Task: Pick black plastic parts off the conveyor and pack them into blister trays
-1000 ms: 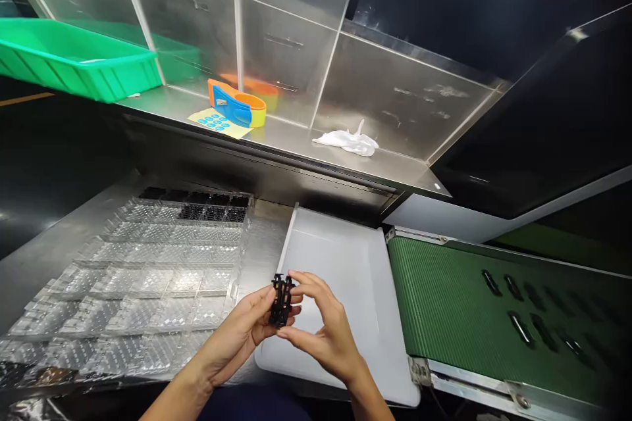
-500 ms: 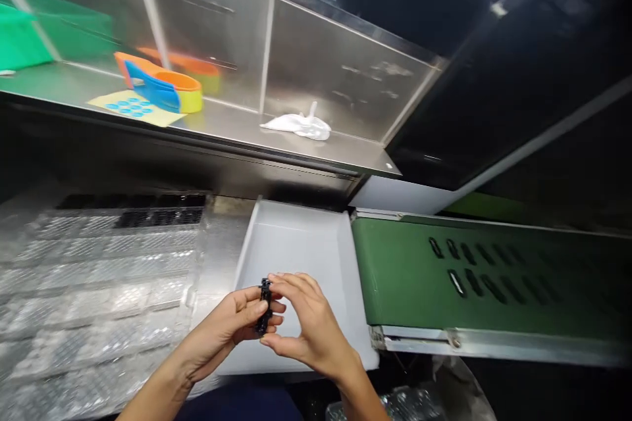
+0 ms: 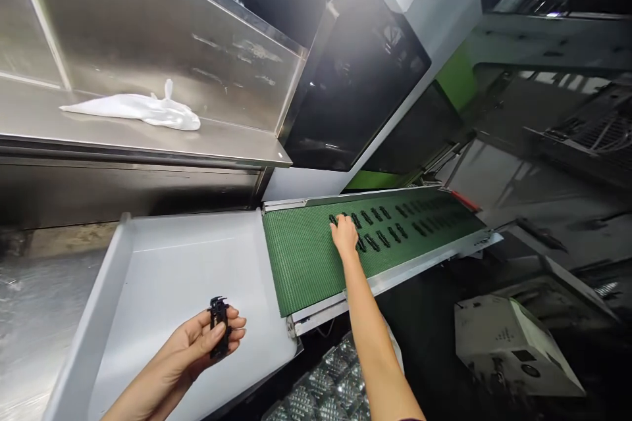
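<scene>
My left hand (image 3: 202, 342) holds a small black plastic part (image 3: 218, 324) upright between thumb and fingers, above the white tray (image 3: 162, 263). My right hand (image 3: 344, 237) is stretched out to the green conveyor belt (image 3: 306, 256). Its fingers rest on the nearest of several black parts (image 3: 390, 227) that lie in two rows along the belt. Whether the fingers have closed on one of them is hidden by the back of the hand.
A steel shelf (image 3: 148, 141) above the tray carries a crumpled white glove (image 3: 138, 110). A dark machine window (image 3: 355, 79) stands behind the belt. Below the belt lie clear blister trays (image 3: 320, 391) and a white box (image 3: 513, 345) on the floor.
The view has swung right. My right hand has let go of the black part and reached out to the parts on the belt. My left hand keeps the part alone.
</scene>
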The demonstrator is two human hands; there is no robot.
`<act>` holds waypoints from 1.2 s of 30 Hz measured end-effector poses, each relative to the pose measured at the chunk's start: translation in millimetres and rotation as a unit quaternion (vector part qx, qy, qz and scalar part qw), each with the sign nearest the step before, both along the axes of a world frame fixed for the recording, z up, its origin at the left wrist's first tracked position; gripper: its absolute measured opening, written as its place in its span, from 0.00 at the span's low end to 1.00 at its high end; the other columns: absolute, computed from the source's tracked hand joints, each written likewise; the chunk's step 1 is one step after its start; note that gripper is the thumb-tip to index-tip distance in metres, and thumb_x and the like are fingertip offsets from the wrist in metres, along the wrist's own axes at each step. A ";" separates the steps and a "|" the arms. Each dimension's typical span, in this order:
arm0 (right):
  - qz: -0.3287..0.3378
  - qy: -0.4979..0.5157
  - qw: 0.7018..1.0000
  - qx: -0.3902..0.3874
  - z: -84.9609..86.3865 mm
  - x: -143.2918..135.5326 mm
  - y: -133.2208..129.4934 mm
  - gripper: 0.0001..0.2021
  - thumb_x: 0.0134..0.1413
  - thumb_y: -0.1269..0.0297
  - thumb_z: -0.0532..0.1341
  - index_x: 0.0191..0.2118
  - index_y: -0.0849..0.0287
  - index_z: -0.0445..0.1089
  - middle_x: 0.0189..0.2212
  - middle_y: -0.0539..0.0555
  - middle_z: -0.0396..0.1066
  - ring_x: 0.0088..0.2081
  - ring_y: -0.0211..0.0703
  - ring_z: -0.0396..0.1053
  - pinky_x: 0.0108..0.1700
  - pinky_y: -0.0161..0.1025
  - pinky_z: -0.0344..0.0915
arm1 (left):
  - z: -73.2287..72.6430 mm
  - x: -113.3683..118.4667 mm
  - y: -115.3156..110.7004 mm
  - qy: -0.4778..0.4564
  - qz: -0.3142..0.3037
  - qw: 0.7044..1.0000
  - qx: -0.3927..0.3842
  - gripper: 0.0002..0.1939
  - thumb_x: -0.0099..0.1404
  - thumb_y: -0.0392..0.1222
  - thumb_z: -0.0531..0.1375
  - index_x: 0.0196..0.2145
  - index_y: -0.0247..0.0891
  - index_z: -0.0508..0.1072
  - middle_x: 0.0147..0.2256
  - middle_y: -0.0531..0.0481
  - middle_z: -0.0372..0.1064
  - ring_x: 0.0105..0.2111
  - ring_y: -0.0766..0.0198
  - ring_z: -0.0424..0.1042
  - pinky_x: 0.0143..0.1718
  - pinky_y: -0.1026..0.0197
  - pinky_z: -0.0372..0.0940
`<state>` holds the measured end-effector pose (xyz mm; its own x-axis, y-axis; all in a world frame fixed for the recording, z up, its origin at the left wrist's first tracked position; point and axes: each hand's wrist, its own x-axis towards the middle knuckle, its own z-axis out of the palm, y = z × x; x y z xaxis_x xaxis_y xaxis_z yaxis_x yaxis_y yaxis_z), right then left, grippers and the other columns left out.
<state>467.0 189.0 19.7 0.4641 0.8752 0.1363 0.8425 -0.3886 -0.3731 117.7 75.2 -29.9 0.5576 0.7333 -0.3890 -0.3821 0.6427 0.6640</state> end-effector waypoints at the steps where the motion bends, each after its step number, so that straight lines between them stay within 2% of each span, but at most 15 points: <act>1: -0.025 -0.001 1.000 -0.008 -1.6 15.8 6.4 0.14 0.64 0.62 0.59 0.53 0.61 0.67 0.53 0.59 0.66 0.53 0.51 0.67 0.55 0.55 0.64 | -1.5 2.8 0.1 -0.003 0.002 1.000 0.002 0.18 0.54 0.49 0.71 0.40 0.40 0.79 0.41 0.46 0.78 0.44 0.56 0.74 0.49 0.58 0.69; 5: -0.057 0.028 0.998 -0.022 -12.1 43.6 13.4 0.13 0.63 0.61 0.60 0.50 0.62 0.68 0.49 0.57 0.69 0.47 0.46 0.70 0.49 0.50 0.69 | -3.7 5.4 -2.0 -0.003 0.018 1.000 0.018 0.20 0.53 0.50 0.71 0.42 0.39 0.79 0.42 0.44 0.78 0.45 0.54 0.74 0.51 0.57 0.68; 9: -0.040 0.091 0.995 0.024 -18.0 26.2 7.4 0.13 0.63 0.62 0.60 0.49 0.62 0.68 0.47 0.56 0.70 0.45 0.45 0.71 0.47 0.48 0.70 | 3.3 -1.6 -7.8 0.011 0.070 0.997 0.019 0.22 0.53 0.51 0.71 0.44 0.40 0.78 0.41 0.46 0.78 0.41 0.57 0.75 0.49 0.57 0.68; 12: 0.033 0.176 0.982 0.065 -24.6 -27.1 -10.4 0.16 0.62 0.64 0.59 0.53 0.64 0.66 0.38 0.55 0.72 0.39 0.44 0.73 0.43 0.45 0.71 | 10.6 -11.1 -12.6 0.017 0.115 0.993 0.020 0.23 0.52 0.50 0.72 0.44 0.40 0.77 0.40 0.47 0.77 0.40 0.59 0.75 0.48 0.58 0.68; 15: 0.150 0.284 0.945 0.067 -33.8 -111.6 -52.8 0.26 0.57 0.63 0.58 0.61 0.62 0.59 0.28 0.49 0.71 0.30 0.41 0.73 0.36 0.40 0.72 | 14.5 -25.9 -17.1 0.039 0.144 0.988 0.041 0.23 0.51 0.50 0.72 0.43 0.40 0.77 0.43 0.45 0.77 0.43 0.58 0.74 0.48 0.58 0.67; 16: 0.204 0.328 0.921 0.055 -35.7 -141.2 -71.0 0.28 0.55 0.62 0.59 0.62 0.59 0.59 0.26 0.47 0.70 0.27 0.40 0.72 0.33 0.38 0.71 | 15.0 -32.1 -18.9 0.050 0.148 0.986 0.052 0.23 0.52 0.50 0.72 0.43 0.40 0.77 0.44 0.45 0.77 0.43 0.57 0.74 0.48 0.58 0.67; 18: 0.341 0.444 0.828 0.027 -35.8 -194.3 -106.7 0.26 0.54 0.63 0.59 0.60 0.57 0.63 0.27 0.49 0.70 0.25 0.39 0.71 0.30 0.37 0.70 | 15.9 -45.9 -23.5 0.070 0.147 0.984 0.077 0.23 0.53 0.49 0.71 0.45 0.40 0.76 0.43 0.44 0.77 0.43 0.57 0.74 0.45 0.59 0.66; 20: 0.406 0.429 0.805 0.043 -32.0 -233.4 -133.5 0.22 0.55 0.68 0.58 0.56 0.56 0.69 0.28 0.51 0.72 0.26 0.38 0.70 0.31 0.37 0.69 | 17.6 -60.2 -29.4 0.081 0.143 0.981 0.102 0.23 0.54 0.49 0.71 0.46 0.39 0.76 0.42 0.44 0.78 0.43 0.57 0.73 0.43 0.61 0.65; 22: 0.441 0.343 0.827 0.070 -27.3 -256.7 -148.0 0.23 0.55 0.72 0.55 0.56 0.57 0.70 0.27 0.51 0.72 0.25 0.37 0.67 0.31 0.36 0.68 | 19.9 -73.5 -35.8 0.084 0.144 0.978 0.125 0.22 0.54 0.48 0.71 0.46 0.39 0.76 0.40 0.45 0.79 0.44 0.56 0.73 0.42 0.61 0.65; 25: 0.495 0.201 0.841 0.085 -22.1 -269.2 -153.7 0.26 0.57 0.74 0.54 0.62 0.58 0.63 0.25 0.51 0.71 0.25 0.40 0.66 0.29 0.38 0.68 | 21.8 -89.2 -44.2 0.095 0.155 0.973 0.141 0.20 0.54 0.46 0.71 0.44 0.40 0.77 0.42 0.46 0.78 0.46 0.54 0.72 0.45 0.60 0.64; 27: 0.508 0.125 0.844 0.118 -17.7 -269.9 -152.8 0.30 0.59 0.73 0.54 0.67 0.57 0.53 0.32 0.55 0.73 0.32 0.45 0.70 0.35 0.43 0.71 | 20.9 -96.5 -48.0 0.101 0.163 0.972 0.136 0.19 0.54 0.46 0.71 0.43 0.39 0.78 0.42 0.46 0.78 0.47 0.54 0.72 0.46 0.60 0.63; 29: 0.546 0.076 0.820 0.154 -10.5 -269.5 -150.1 0.36 0.59 0.71 0.57 0.70 0.57 0.41 0.47 0.62 0.71 0.47 0.52 0.69 0.47 0.50 0.71 | 18.6 -101.7 -50.7 0.099 0.165 0.974 0.123 0.19 0.55 0.47 0.70 0.44 0.39 0.77 0.40 0.46 0.77 0.45 0.55 0.72 0.45 0.59 0.63; 31: 0.628 0.038 0.764 0.147 -1.7 -269.8 -146.2 0.43 0.57 0.67 0.62 0.71 0.60 0.36 0.60 0.66 0.61 0.59 0.57 0.60 0.57 0.54 0.65 | 16.4 -105.5 -53.0 0.095 0.154 0.977 0.116 0.21 0.56 0.47 0.70 0.46 0.38 0.77 0.37 0.47 0.77 0.41 0.57 0.72 0.42 0.60 0.64; 33: 0.690 0.008 0.715 0.115 5.1 -270.9 -141.7 0.44 0.55 0.67 0.65 0.70 0.60 0.38 0.63 0.65 0.57 0.63 0.57 0.55 0.61 0.54 0.62 | 15.4 -108.1 -55.1 0.094 0.137 0.979 0.119 0.21 0.56 0.47 0.69 0.47 0.38 0.76 0.34 0.48 0.76 0.36 0.60 0.71 0.39 0.61 0.63; 36: 0.687 0.051 0.716 0.114 6.0 -272.2 -136.5 0.39 0.56 0.67 0.65 0.69 0.56 0.45 0.59 0.61 0.64 0.59 0.52 0.62 0.59 0.49 0.64 | 17.8 -110.5 -58.2 0.070 0.117 0.985 0.103 0.22 0.54 0.48 0.71 0.46 0.38 0.77 0.33 0.49 0.76 0.34 0.62 0.70 0.35 0.63 0.62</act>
<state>194.8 52.5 25.6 -0.7960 0.4749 0.3752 0.3341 0.8618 -0.3818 7.3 17.0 -12.0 0.3153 0.9070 -0.2791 -0.3982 0.3934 0.8287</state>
